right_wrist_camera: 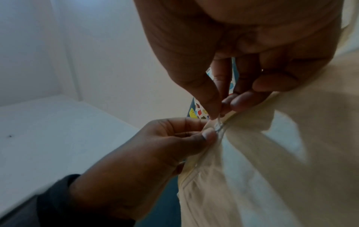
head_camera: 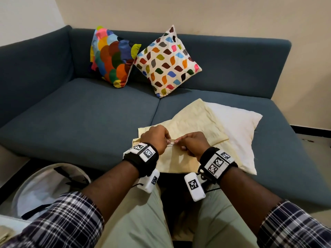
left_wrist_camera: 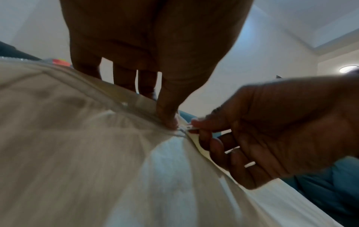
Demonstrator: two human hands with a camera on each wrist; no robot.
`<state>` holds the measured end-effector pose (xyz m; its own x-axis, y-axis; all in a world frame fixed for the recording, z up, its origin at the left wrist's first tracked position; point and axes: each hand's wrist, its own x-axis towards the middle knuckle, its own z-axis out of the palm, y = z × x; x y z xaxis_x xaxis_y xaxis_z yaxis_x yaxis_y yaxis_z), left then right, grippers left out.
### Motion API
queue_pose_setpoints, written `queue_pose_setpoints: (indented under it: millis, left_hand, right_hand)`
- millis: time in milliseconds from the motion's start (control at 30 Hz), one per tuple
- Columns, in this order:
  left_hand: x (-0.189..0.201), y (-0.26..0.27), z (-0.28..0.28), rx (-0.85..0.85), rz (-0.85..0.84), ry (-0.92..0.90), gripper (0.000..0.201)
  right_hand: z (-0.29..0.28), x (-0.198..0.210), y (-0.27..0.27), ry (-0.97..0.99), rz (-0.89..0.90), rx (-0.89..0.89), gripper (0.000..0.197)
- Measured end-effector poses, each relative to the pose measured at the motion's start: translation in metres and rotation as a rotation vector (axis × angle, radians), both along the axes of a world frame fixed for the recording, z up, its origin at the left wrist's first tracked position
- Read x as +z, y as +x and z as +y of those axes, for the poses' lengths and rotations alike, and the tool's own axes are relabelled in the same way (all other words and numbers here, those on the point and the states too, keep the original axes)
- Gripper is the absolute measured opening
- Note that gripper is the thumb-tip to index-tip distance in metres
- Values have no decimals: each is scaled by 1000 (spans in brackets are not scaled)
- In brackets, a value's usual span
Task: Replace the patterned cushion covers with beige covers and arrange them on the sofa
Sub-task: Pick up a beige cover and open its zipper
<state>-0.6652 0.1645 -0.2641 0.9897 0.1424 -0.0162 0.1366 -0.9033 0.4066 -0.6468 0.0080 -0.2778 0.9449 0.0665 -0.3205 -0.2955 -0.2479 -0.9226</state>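
Note:
A beige cover (head_camera: 193,122) lies over a white cushion insert (head_camera: 238,126) on the right seat of the blue sofa (head_camera: 80,122). Both hands meet at the cover's near edge. My left hand (head_camera: 167,140) pinches the beige cover (right_wrist_camera: 272,153) beside the zip, thumb on top (right_wrist_camera: 208,135). My right hand (head_camera: 180,142) pinches the small metal zip pull (left_wrist_camera: 188,127) between thumb and forefinger (right_wrist_camera: 211,113). Two patterned cushions lean on the backrest: one with coloured scales (head_camera: 112,58) and one white with coloured leaves (head_camera: 168,63).
A white pop-up laundry basket (head_camera: 46,187) with black handles stands on the floor at my lower left. My knees in light trousers (head_camera: 143,221) are against the sofa's front edge. The sofa's left seat holds nothing but the scale-patterned cushion at its back.

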Motion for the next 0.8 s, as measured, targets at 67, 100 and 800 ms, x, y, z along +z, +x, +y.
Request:
queue_pose_setpoints:
  millis: [67,100,800]
  left_hand:
    - [1,2,6,5,25,-28,6]
    - [0,4,11,13,33,-48,8]
    - [0,16,-25,-10,89,-580,41]
  right_hand:
    - [-5,-1,2,-30,-14,-2,5]
    - [-8,-2,5,-42,-16,-8,3]
    - [-33,19,5,70,52,-36,16]
